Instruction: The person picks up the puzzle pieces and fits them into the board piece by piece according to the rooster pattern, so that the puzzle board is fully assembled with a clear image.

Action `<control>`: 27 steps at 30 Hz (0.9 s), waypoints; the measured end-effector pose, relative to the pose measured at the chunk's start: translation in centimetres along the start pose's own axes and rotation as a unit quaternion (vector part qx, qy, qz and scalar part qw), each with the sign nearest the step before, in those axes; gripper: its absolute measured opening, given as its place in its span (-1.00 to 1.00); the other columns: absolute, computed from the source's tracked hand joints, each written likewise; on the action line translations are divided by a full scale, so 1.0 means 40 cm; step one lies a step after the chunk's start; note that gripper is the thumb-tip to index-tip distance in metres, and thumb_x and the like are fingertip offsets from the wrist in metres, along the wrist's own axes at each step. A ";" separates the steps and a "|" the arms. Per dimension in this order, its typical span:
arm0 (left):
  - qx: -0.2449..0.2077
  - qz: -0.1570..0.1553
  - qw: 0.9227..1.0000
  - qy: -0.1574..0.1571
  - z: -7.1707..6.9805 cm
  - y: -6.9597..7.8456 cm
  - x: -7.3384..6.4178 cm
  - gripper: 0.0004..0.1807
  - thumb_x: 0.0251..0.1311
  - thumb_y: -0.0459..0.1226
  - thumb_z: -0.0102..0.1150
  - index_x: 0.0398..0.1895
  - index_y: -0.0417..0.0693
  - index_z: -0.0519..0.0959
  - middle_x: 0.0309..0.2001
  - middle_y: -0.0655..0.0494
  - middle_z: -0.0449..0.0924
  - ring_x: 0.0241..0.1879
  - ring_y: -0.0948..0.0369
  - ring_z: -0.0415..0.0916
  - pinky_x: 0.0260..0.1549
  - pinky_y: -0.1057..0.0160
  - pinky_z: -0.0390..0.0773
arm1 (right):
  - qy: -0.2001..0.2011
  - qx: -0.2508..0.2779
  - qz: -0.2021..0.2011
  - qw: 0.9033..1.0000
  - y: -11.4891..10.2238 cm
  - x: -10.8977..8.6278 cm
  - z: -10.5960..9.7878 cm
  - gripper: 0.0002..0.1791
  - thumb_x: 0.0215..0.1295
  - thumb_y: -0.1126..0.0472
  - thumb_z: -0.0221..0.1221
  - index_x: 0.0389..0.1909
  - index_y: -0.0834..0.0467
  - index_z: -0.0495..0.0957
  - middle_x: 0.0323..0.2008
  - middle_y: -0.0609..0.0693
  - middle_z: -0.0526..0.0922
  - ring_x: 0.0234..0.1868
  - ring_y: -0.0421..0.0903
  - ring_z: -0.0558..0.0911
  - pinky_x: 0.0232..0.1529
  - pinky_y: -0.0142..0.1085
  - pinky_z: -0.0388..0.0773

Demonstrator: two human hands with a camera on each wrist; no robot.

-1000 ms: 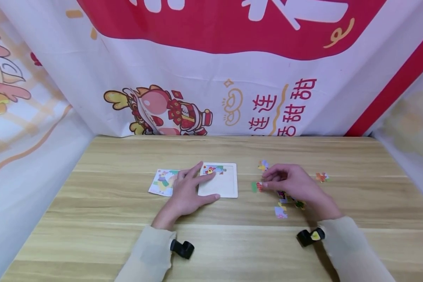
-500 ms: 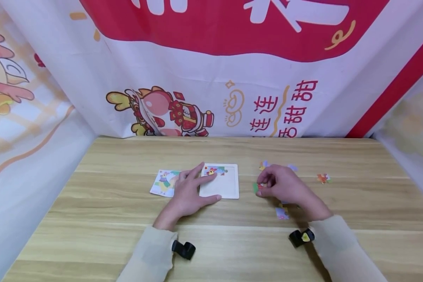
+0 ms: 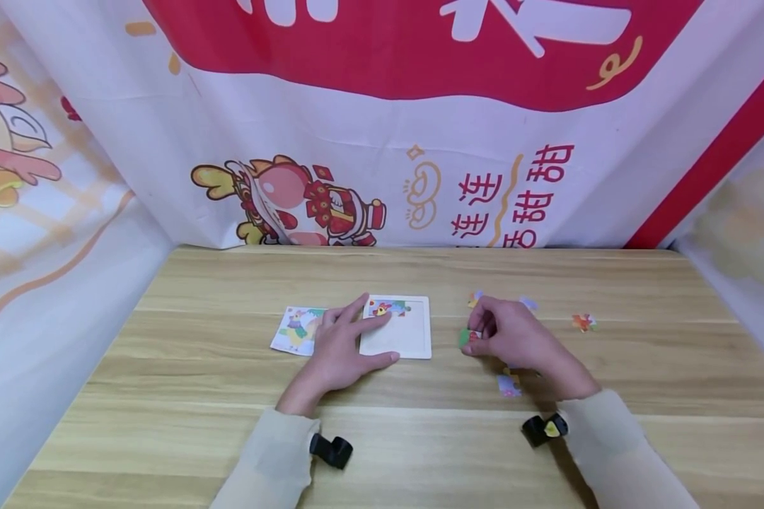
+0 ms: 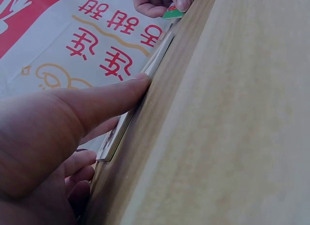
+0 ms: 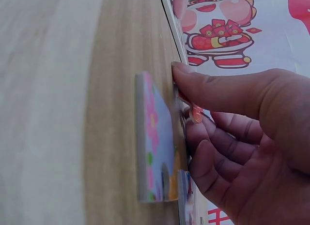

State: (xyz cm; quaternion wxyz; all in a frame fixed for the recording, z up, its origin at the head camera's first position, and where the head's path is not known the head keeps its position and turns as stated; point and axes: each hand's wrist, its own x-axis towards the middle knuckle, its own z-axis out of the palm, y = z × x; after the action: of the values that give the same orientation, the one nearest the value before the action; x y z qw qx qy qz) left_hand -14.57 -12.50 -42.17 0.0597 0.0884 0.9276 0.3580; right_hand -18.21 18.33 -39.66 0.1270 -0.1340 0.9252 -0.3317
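My left hand lies across the left part of a white puzzle tray, fingers spread and fairly straight. Its thumb touches the near edge. Joined puzzle pieces with a red and yellow bird's head fill part of the tray's top row. To the right of the tray, my right hand pinches a green puzzle piece with a red patch between thumb and fingers. In the left wrist view, that green piece shows at the fingertips, tilted up from the table.
A picture card of a bird lies left of the tray, partly under the left hand. Loose puzzle pieces lie around the right hand: a lilac one, an orange one and a yellow-blue one. Printed cloth hangs behind the wooden table.
The right hand has shifted slightly left and closed its thumb and fingers on the green piece, which now sits tilted in the pinch. The left hand stays on the tray.
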 end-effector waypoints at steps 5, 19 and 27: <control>-0.001 0.000 1.000 0.002 0.000 0.002 -0.002 -0.27 0.20 0.10 0.55 0.46 0.28 0.60 0.76 0.12 0.05 0.55 -0.11 0.08 0.49 -0.35 0.22 | 0.009 0.014 -0.011 1.000 0.001 -0.004 -0.005 -0.67 0.17 0.20 0.61 -0.25 0.09 0.60 -0.34 -0.02 0.66 -0.30 -0.07 0.58 -0.29 -0.33 0.58; -0.003 -0.003 1.000 -0.001 -0.001 0.001 -0.001 -0.26 0.20 0.10 0.56 0.47 0.29 0.58 0.77 0.14 0.03 0.56 -0.09 0.06 0.50 -0.33 0.22 | -0.005 0.063 0.007 0.998 0.011 -0.007 -0.025 -0.83 0.41 0.22 0.42 -0.03 0.01 0.76 -0.20 -0.02 0.76 -0.18 -0.03 0.64 -0.21 -0.29 0.64; -0.008 -0.005 1.000 -0.002 0.000 0.000 0.001 -0.27 0.20 0.10 0.56 0.47 0.30 0.59 0.77 0.15 0.03 0.56 -0.08 0.06 0.50 -0.34 0.20 | 0.008 0.129 0.030 0.991 0.001 0.006 -0.012 -0.80 0.38 0.19 0.44 -0.02 0.08 0.73 -0.13 0.07 0.75 -0.15 -0.02 0.72 -0.10 -0.21 0.78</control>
State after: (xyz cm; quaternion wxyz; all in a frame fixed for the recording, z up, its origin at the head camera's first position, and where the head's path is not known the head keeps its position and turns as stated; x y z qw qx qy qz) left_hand -14.62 -12.49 -42.20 0.0644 0.0842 0.9251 0.3646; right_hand -18.57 18.56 -39.38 0.1457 -0.0864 0.8793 -0.4452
